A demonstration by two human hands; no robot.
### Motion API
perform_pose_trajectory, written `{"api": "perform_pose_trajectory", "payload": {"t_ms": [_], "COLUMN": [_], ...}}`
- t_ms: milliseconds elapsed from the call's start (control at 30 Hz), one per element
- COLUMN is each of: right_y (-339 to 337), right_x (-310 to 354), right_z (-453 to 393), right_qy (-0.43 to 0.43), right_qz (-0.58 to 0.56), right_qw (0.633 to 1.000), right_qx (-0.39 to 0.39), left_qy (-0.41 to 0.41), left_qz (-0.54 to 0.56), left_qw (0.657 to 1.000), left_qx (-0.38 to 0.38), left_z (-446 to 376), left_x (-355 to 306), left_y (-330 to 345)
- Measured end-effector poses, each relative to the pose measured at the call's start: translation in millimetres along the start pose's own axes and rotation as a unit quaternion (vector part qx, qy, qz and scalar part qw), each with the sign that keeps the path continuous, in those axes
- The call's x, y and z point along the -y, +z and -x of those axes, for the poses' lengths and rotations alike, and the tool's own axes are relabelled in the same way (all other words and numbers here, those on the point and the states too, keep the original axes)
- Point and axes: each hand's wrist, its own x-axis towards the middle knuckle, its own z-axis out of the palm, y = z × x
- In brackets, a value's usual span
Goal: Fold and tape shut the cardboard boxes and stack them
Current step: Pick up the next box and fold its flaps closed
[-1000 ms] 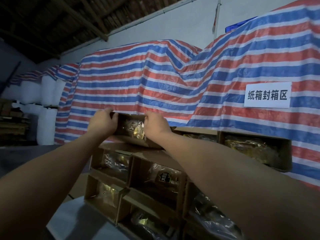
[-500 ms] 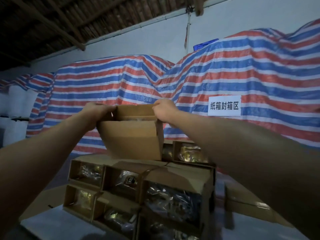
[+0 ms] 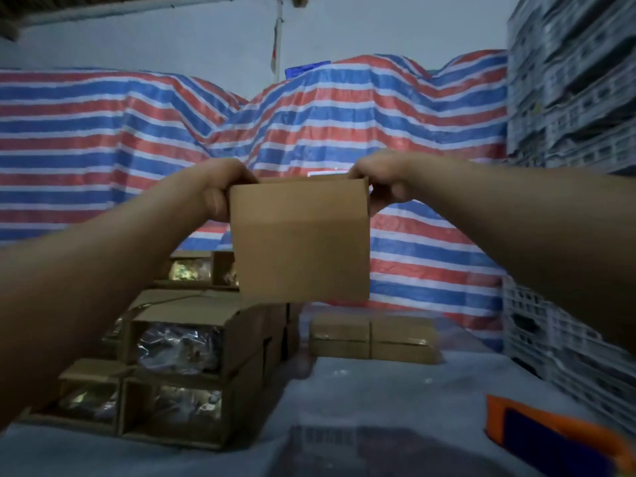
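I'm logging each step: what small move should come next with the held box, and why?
Probably lower the box to the table. Both hands, left and right, grip its top corners in mid-air, so folding and taping likely need it resting on the surface.

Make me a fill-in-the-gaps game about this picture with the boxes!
1. The cardboard box is gripped by ____ hands, the left hand and the right hand.
2. The held box is up in the ____, above the table.
3. The tarp has red, white and ____ stripes.

Missing words: two; air; blue
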Motion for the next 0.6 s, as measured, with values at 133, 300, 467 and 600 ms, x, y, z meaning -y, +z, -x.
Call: {"api": "perform_pose_trajectory", "payload": {"t_ms": [133,300,467,600], "right_y": [-17,-15,13,31], "right_x": [-81,-179,-243,-269], "right_z": [21,41,62,78], "right_qy": [0.084,0.162,0.223,0.218], "right_qz": [-0.011,-0.044,-0.081,-0.144], "right_qw": [0.996,0.985,0.969,0.964], "right_qx": [0.013,0.029,0.063,0.044], "left_qy": [-0.055,-0.107,-0.167,-0.171], "left_qz": [0.03,0.083,0.083,0.111], "left_qw": [0.998,0.99,0.981,0.978], "left_qx": [0.014,0.041,0.054,0.043], "left_z": [-4,-14,-17,-19], "left_x": [44,107,172,204], "left_y": [79,142,168,170]}}
